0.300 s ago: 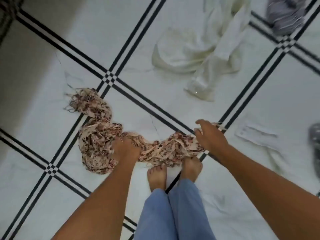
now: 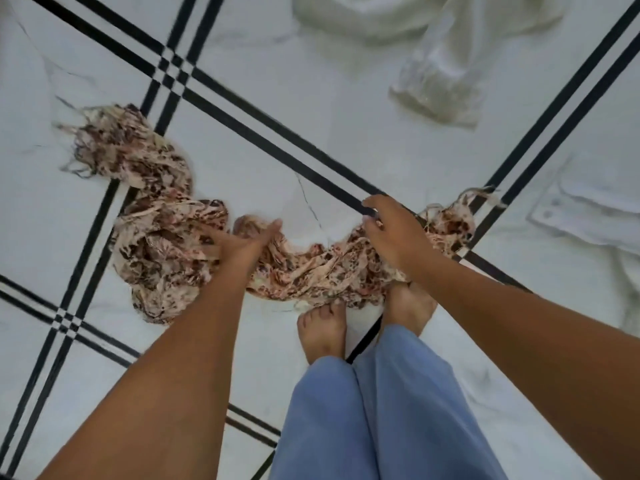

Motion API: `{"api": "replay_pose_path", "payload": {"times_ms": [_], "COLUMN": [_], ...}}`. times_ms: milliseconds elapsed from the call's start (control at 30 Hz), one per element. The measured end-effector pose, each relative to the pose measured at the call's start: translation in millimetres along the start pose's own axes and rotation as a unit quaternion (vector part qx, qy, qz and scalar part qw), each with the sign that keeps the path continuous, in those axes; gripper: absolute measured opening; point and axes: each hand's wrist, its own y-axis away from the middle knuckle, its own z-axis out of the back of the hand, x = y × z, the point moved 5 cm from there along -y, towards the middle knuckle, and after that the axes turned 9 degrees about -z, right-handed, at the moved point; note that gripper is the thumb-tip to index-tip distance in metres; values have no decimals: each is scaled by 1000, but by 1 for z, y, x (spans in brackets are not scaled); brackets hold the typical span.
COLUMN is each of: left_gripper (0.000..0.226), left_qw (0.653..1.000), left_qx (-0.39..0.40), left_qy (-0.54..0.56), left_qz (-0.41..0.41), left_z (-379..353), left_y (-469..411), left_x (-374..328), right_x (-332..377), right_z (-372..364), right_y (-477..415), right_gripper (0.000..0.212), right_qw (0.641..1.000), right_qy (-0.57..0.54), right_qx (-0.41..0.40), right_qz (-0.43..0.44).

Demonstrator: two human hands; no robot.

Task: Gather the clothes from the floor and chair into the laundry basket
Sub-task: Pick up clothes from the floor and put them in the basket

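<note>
Both your arms reach down and forward, bare and almost straight. Your left hand (image 2: pixel 242 242) is spread flat with the fingers out to the left. Your right hand (image 2: pixel 393 230) is curled, fingers bent down. Your two bare feet (image 2: pixel 323 332) stand close together.

Crumpled floral fringed scarf (image 2: pixel 166 233) and cream garment (image 2: pixel 398 26) lie on floor.

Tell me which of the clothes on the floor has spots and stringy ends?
The long patterned scarf under both hands. It has brown and pink blotches and fringed ends; the cream garment and white garment are plain.
</note>
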Motion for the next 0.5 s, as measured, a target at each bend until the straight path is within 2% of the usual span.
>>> {"api": "replay_pose_path", "payload": {"times_ms": [33,67,100,133,167,200,233,267,300,333,367,400,467,500], "left_gripper": [15,9,15,47,96,128,137,124,94,60,36,25,21,24], "left_qw": [992,990,985,980,979,976,965,954,949,949,945,942,952,965], "left_qx": [85,68,122,166,198,215,258,287,284,249,202,145,26,25], "left_qy": [74,103,64,32,3,20,49,30,-11,-58,-121,-171,-251,-232], "left_qz": [52,68,102,102,53,3,-21,-83,-135,-183,-227,-252,-174,-119], "left_z": [-43,-53,-46,-24,-12,-4,4,4,3,6,5,11,22,26], "left_y": [11,10,2,-7,-21,-38,-48,-41,-42,-41,-40,-41,-44,-47], "left_x": [21,24,19,-1,-37,-78,-107,-132,-149,-167,-175,-175,-148,-135], "right_x": [-5,-12,-18,-26,-34,-45,-51,-60,-69,-80,-90,-102,-125,-136], "right_z": [-3,-4,-1,4,10,20,23,30,38,46,56,64,77,82], "right_y": [0,0,2,5,9,12,15,17,20,22,25,27,32,37], "right_gripper": [36,35,34,33,32,31,29,28,27,27,26,26,25,25], "right_qw": [1000,998,994,988,979,968,961,954,949,947,945,943,937,933], "right_qy": [-22,-53,-87,-122,-151,-179,-198,-215,-223,-224,-223,-219,-209,-209], "right_qx": [-12,-29,-53,-80,-106,-130,-139,-148,-154,-160,-166,-173,-192,-200], "right_qz": [1,-9,-27,-54,-86,-117,-135,-148,-159,-167,-174,-183,-202,-214]}}
